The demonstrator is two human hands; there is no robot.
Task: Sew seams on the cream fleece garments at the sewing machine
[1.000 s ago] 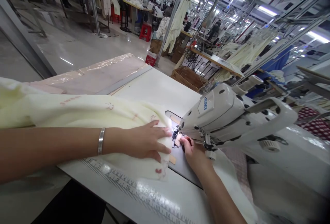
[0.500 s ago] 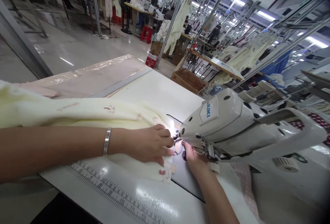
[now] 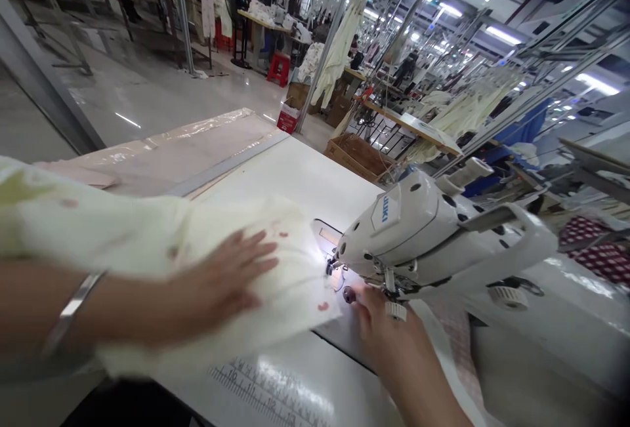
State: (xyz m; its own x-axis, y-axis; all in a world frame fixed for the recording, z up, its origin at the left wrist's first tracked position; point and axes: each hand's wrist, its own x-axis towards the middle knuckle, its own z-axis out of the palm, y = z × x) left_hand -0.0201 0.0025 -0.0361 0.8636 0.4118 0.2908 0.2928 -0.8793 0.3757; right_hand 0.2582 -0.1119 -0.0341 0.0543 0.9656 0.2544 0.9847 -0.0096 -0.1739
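Note:
A pale yellow cloth (image 3: 147,243) with small red prints lies across the white sewing table (image 3: 295,171), its right edge by the needle of a white sewing machine (image 3: 433,230). My left hand (image 3: 221,286) rests flat on the cloth with fingers spread, blurred by motion; a silver bangle (image 3: 73,305) is on that wrist. My right hand (image 3: 381,322) sits under the machine head just right of the needle, fingers partly hidden by the machine, so what it touches is unclear.
A printed ruler (image 3: 266,394) runs along the table's near edge. Clear plastic sheet (image 3: 187,135) covers the table's far left. Behind stand a cardboard box (image 3: 357,151), red stools (image 3: 278,63), hanging garments and other work tables.
My left hand slid back left from the needle and flattened, spreading the cloth. The cloth's corner now lies flatter near the needle. My right hand drew slightly back toward me.

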